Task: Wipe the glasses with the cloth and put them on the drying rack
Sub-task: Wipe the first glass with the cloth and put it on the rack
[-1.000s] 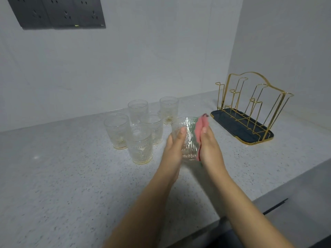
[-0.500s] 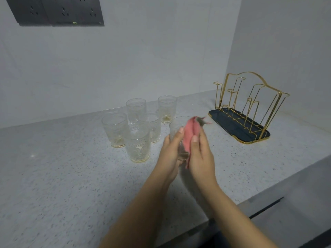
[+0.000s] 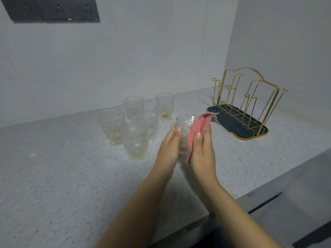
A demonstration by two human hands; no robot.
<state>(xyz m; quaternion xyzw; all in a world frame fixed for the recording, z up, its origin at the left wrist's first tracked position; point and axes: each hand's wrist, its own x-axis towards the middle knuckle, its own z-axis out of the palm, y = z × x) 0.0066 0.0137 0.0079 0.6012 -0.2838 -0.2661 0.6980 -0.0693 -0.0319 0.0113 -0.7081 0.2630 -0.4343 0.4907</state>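
Left hand (image 3: 169, 147) grips glass (image 3: 184, 133), right hand (image 3: 202, 151) presses cloth (image 3: 198, 129) on it, center frame; rack (image 3: 245, 104) right, bare counter (image 3: 53, 176) lower left.

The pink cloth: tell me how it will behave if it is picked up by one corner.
The pink cloth is probably floppy: it folds over the held glass and its lower edge droops under the right hand. It looks thin, so likely light. Its soft surface should grip rather than slip.
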